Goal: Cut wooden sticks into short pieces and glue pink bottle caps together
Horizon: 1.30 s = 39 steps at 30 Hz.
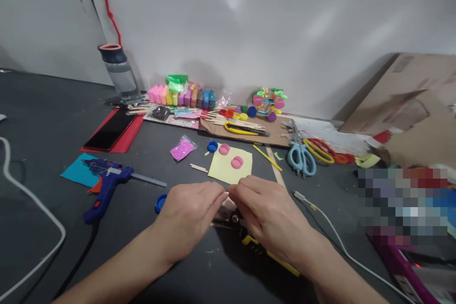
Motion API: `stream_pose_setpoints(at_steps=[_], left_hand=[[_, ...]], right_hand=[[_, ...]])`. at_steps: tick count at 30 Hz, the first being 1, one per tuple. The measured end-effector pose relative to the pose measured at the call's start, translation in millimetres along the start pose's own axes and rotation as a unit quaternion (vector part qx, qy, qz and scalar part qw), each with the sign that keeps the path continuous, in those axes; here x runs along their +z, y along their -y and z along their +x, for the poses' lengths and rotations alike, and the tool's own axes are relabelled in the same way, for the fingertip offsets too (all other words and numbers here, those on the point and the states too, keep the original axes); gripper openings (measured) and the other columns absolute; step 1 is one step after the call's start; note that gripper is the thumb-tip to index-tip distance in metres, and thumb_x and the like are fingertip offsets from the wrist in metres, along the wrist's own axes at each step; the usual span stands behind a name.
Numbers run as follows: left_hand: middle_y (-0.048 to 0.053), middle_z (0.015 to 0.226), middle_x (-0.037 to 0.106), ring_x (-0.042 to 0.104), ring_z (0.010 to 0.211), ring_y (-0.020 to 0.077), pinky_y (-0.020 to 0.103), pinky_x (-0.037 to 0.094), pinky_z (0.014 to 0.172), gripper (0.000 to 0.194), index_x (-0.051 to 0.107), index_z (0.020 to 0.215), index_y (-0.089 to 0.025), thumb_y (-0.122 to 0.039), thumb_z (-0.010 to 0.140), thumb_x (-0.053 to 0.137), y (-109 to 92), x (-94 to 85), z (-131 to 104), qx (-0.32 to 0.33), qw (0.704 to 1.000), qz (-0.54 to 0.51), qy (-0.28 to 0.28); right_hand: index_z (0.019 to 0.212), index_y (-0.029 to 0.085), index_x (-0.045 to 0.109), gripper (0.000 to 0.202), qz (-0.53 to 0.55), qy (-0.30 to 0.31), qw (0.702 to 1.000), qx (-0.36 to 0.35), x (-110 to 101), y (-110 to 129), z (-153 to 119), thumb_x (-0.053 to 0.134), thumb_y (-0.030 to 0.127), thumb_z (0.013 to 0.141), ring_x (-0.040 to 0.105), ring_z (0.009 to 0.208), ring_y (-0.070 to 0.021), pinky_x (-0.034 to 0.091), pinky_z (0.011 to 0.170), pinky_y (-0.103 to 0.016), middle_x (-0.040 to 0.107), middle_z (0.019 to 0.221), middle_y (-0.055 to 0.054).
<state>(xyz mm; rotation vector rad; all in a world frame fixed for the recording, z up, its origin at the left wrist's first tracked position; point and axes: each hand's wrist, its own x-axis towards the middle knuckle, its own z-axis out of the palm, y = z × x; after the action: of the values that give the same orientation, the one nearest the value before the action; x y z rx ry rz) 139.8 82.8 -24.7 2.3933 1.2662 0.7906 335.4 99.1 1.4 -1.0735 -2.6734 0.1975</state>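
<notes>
My left hand (pixel 194 206) and my right hand (pixel 261 202) meet in front of me, both closed with fingertips pinched together. Whatever they pinch is mostly hidden; a small whitish bit (pixel 229 203) shows between them. Under my right hand lies a tool with black and yellow handles (pixel 253 243) and a round pivot, partly covered, like pliers. A blue round cap (pixel 161 203) sits beside my left hand. Just beyond my fingers is a yellow paper square (pixel 221 171) bearing two pink discs (pixel 237 162). Two short wooden sticks (pixel 198 168) lie left of it.
To the left lie a blue glue gun (pixel 107 190) and a phone (pixel 111 130) on red paper. A water bottle (pixel 120 73), clay packets (pixel 185 97) and a yellow cutter knife (pixel 245 128) stand or lie behind. Blue-handled scissors (pixel 301 156) and a white cable (pixel 335 223) are right.
</notes>
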Motion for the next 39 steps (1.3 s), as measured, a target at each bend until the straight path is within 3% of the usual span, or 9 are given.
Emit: stream_pose_setpoints(at_steps=[6, 11, 15, 21, 27, 31, 34, 36, 39], left_hand=[[0.0, 0.066, 0.059, 0.054, 0.06, 0.0146, 0.027, 0.032, 0.059, 0.034, 0.052, 0.071, -0.019, -0.025, 0.102, 0.041, 4.0, 9.2, 4.7, -0.077, 0.995, -0.053, 0.029], [0.001, 0.065, 0.059, 0.053, 0.06, 0.0158, 0.028, 0.03, 0.059, 0.031, 0.051, 0.07, -0.02, -0.024, 0.1, 0.042, 3.4, 13.4, 3.8, -0.096, 0.993, -0.066, 0.016], [-0.002, 0.064, 0.057, 0.054, 0.059, 0.0141, 0.026, 0.034, 0.06, 0.03, 0.052, 0.076, -0.021, -0.028, 0.102, 0.038, 3.6, 9.1, 3.6, -0.125, 0.987, -0.102, -0.002], [-0.003, 0.075, 0.062, 0.056, 0.065, 0.0115, 0.023, 0.043, 0.065, 0.023, 0.055, 0.095, -0.02, -0.031, 0.103, 0.036, -0.7, -0.7, 5.7, -0.162, 0.923, -0.349, -0.007], [0.002, 0.088, 0.063, 0.056, 0.074, 0.0132, 0.023, 0.043, 0.064, 0.022, 0.063, 0.096, -0.019, -0.034, 0.1, 0.047, -0.1, -1.1, 4.5, -0.184, 0.911, -0.365, -0.049], [0.003, 0.091, 0.062, 0.055, 0.072, 0.0121, 0.022, 0.043, 0.06, 0.019, 0.068, 0.097, -0.019, -0.032, 0.096, 0.055, 0.9, -0.3, 4.1, -0.192, 0.906, -0.37, -0.076], [0.0, 0.079, 0.061, 0.054, 0.061, 0.0097, 0.02, 0.044, 0.051, 0.02, 0.066, 0.101, -0.019, -0.035, 0.096, 0.056, -1.9, -2.1, 5.1, -0.226, 0.859, -0.455, -0.064], [-0.001, 0.076, 0.062, 0.054, 0.054, 0.0076, 0.018, 0.045, 0.047, 0.019, 0.064, 0.1, -0.018, -0.034, 0.095, 0.056, -4.2, -4.2, 6.5, -0.228, 0.822, -0.519, -0.05], [0.0, 0.075, 0.065, 0.055, 0.053, 0.0065, 0.016, 0.047, 0.046, 0.014, 0.064, 0.096, -0.016, -0.029, 0.094, 0.06, -6.1, -7.0, 8.0, -0.215, 0.782, -0.585, -0.027]], right_hand=[[0.074, 0.017, 0.058, 0.019, -0.042, 0.034, 0.997, 0.06, 12.3, 2.5, 5.8, 0.049, 0.001, 0.08, 0.046, 0.061, -0.0151, 0.027, 0.059, -0.028, 0.057, 0.069, -0.002], [0.072, 0.016, 0.057, 0.019, -0.067, 0.055, 0.989, 0.119, 11.6, -5.0, 10.1, 0.05, 0.0, 0.08, 0.047, 0.06, -0.0155, 0.021, 0.057, -0.029, 0.058, 0.066, -0.003], [0.072, 0.016, 0.058, 0.022, -0.055, 0.063, 0.987, 0.139, 12.4, -15.6, 12.0, 0.049, 0.003, 0.087, 0.05, 0.061, -0.015, 0.023, 0.058, -0.028, 0.059, 0.067, -0.002], [0.08, 0.015, 0.066, 0.023, 0.008, 0.095, 0.988, 0.118, 19.8, -23.4, 10.4, 0.05, 0.006, 0.094, 0.058, 0.072, -0.0152, 0.037, 0.065, -0.025, 0.064, 0.08, -0.005], [0.104, 0.017, 0.07, 0.022, 0.047, 0.079, 0.988, 0.121, 4.6, -30.7, 0.3, 0.051, 0.008, 0.096, 0.062, 0.094, -0.0173, 0.045, 0.079, -0.026, 0.066, 0.102, -0.007], [0.089, 0.018, 0.068, 0.022, 0.026, 0.065, 0.984, 0.164, -9.9, -28.0, -19.4, 0.048, 0.017, 0.099, 0.061, 0.073, -0.0177, 0.045, 0.067, -0.028, 0.065, 0.084, -0.004], [0.088, 0.019, 0.067, 0.006, -0.023, 0.096, 0.984, 0.146, -3.5, -20.2, -46.7, 0.064, 0.024, 0.09, 0.062, 0.071, -0.0221, 0.047, 0.063, -0.033, 0.064, 0.081, -0.004], [0.099, 0.019, 0.065, 0.029, -0.073, 0.082, 0.986, 0.126, 6.7, -16.2, -66.3, 0.08, 0.025, 0.075, 0.064, 0.09, -0.0293, 0.052, 0.076, -0.041, 0.066, 0.098, -0.008], [0.125, 0.016, 0.054, 0.07, -0.103, 0.056, 0.988, 0.099, 18.8, -13.7, -85.8, 0.086, 0.025, 0.063, 0.059, 0.108, -0.0333, 0.052, 0.09, -0.048, 0.061, 0.122, -0.013]])
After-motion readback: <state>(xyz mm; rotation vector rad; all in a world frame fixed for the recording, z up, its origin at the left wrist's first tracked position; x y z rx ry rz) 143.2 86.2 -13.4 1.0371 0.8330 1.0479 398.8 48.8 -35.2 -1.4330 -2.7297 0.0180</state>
